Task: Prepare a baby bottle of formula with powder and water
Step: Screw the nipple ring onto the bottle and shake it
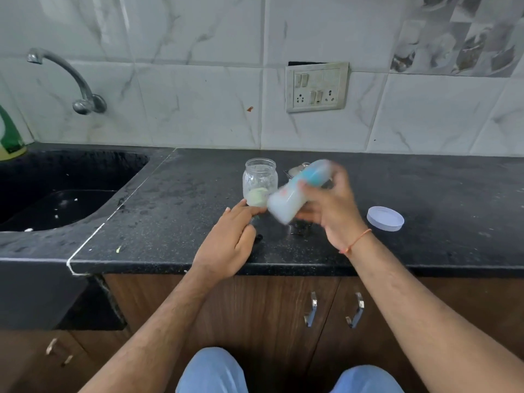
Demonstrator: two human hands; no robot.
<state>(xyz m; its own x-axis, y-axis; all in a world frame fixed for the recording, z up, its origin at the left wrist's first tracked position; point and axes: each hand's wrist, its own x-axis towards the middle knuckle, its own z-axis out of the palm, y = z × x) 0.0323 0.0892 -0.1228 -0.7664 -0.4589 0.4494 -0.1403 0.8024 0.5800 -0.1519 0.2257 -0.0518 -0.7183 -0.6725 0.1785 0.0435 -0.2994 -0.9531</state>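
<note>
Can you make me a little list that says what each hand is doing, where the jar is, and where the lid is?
right hand: grips the baby bottle, held tilted above the counter, blurred
bottle contents: milky white liquid
left hand: rests on the counter, fingertips by the jar's base; something small and dark under the fingers, cannot tell what
glass jar: upright, open, a little pale powder at the bottom, left of the bottle
white lid: lying flat on the counter, right of the right hand, apart from the jar
sink: at the left, tap above it
</note>
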